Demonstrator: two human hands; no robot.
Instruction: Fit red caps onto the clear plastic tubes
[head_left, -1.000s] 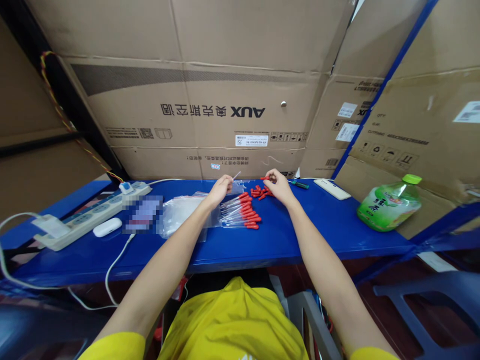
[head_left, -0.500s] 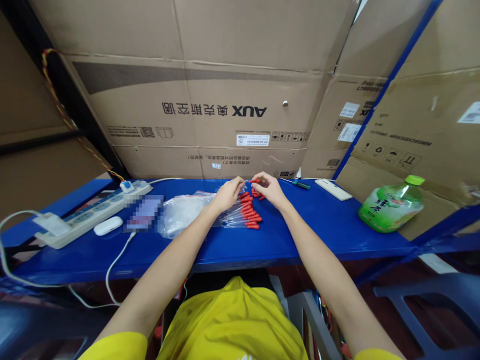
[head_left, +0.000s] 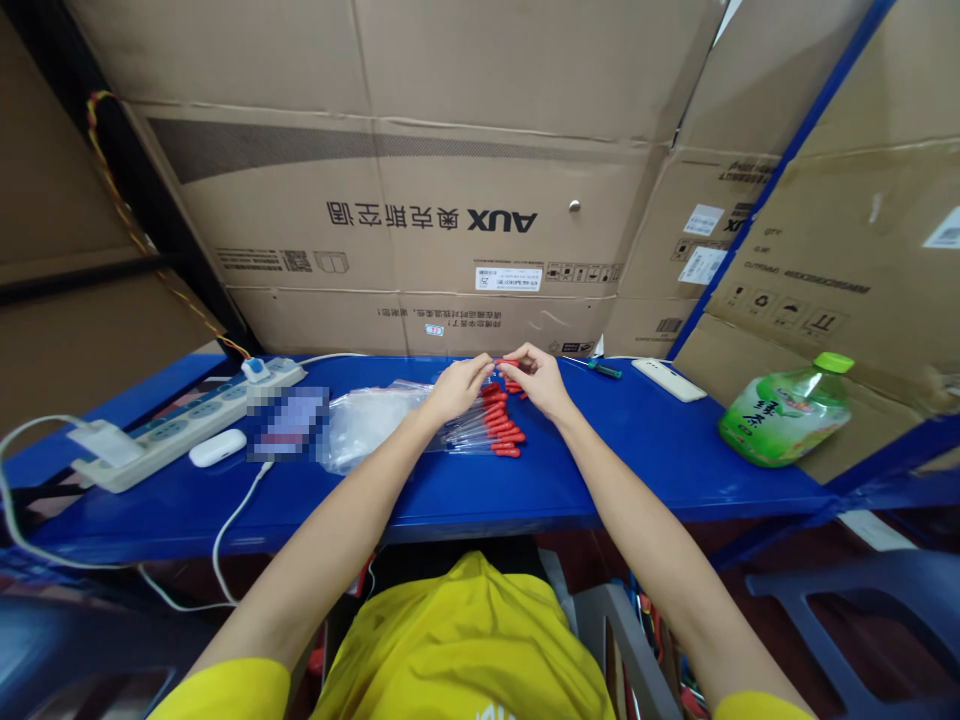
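Observation:
My left hand (head_left: 456,387) and my right hand (head_left: 537,380) are pinched together over the blue shelf (head_left: 600,470), a thin clear tube with a red cap (head_left: 504,364) held between their fingertips. Just below lies a row of several clear tubes with red caps (head_left: 495,430). A few loose red caps (head_left: 514,387) sit under my right hand. Clear plastic bags (head_left: 367,420) lie to the left of my left hand.
A white power strip (head_left: 180,430) with cables and a white earbud case (head_left: 217,447) lie at the left. A small screwdriver (head_left: 604,370), a white phone (head_left: 668,379) and a green bottle (head_left: 787,410) lying on its side are at the right. Cardboard boxes (head_left: 420,220) form the back wall.
My hands were apart, the left holding a tube and the right at the loose caps. They have come together at the centre with tube and red cap between the fingertips.

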